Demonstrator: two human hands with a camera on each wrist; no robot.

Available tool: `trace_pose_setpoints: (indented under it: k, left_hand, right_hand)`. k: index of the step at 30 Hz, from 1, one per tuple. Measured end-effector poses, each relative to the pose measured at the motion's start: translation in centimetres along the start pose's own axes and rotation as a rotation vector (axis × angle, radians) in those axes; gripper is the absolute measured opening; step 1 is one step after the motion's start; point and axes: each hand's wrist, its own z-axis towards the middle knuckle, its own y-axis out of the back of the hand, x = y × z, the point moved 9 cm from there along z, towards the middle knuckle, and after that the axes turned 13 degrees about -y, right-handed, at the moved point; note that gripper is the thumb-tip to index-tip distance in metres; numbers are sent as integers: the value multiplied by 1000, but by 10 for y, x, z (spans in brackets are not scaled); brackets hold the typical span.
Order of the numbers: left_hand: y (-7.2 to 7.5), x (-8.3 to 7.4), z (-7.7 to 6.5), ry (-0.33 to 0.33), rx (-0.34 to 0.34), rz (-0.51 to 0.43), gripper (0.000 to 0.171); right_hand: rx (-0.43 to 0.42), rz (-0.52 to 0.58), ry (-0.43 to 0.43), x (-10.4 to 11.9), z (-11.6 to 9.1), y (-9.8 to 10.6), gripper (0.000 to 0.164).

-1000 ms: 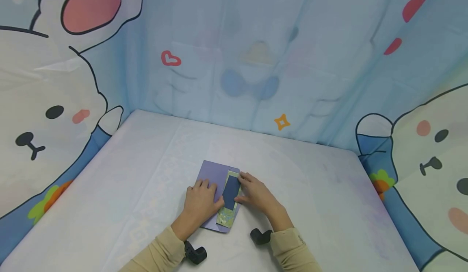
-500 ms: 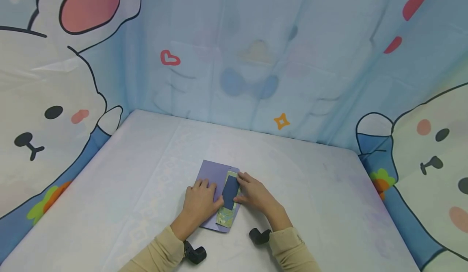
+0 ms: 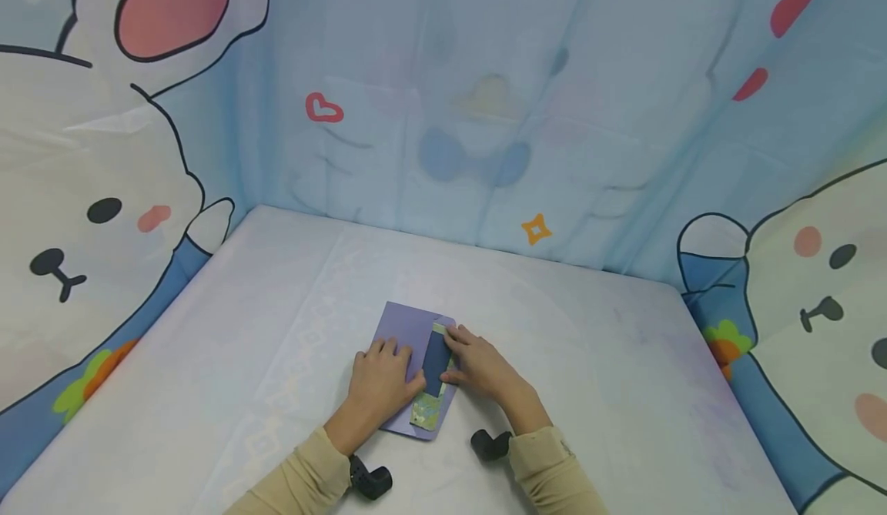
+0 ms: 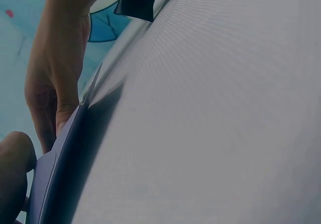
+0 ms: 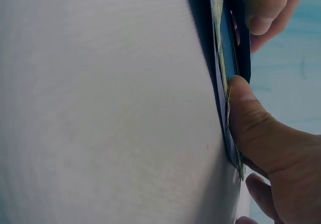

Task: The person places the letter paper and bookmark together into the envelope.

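A purple folder (image 3: 405,321) lies at a slant on the white table. Along its right side shows a green-and-yellow patterned card (image 3: 426,413) with a dark blue panel, its left part tucked beneath the purple cover. My left hand (image 3: 379,380) rests spread on that cover, thumb toward the card. From the right, my right hand (image 3: 485,367) touches the card's outer edge with fingertips and thumb. The right wrist view has the thumb (image 5: 246,106) against the card's edge (image 5: 228,48), which sits between purple layers. In the left wrist view the folder (image 4: 57,158) is edge-on.
Black wrist-worn devices (image 3: 370,483) hang below both wrists, close over the tabletop (image 3: 589,361). A blue curtain (image 3: 388,45) printed with cartoon animals rises behind the table and along both sides.
The patterned card has slid slightly left under the purple cover, so its pale left border no longer shows. My right hand has shifted a little left with it; the left hand stays in place.
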Motion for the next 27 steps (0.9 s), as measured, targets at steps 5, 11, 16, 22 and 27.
trace_pose_setpoints:
  k: [5,11,16,22,27]
  left_hand:
    - [0,0,1,-5,-3,11,44]
    - [1,0,0,-12,-11,23,44]
    - [1,0,0,-11,-11,25,43]
    - [0,0,1,-11,-12,17,43]
    - [1,1,0,-4,-11,17,43]
  right_hand:
    - [7,3,2,1,2,-1,76]
    - [15,16,16,2,4,-1,75]
    - [23,28,14,3,6,-1,76]
    - [-27,180,-76,-4,8,8,71]
    - [-115,502,-294,-23,8,20,49]
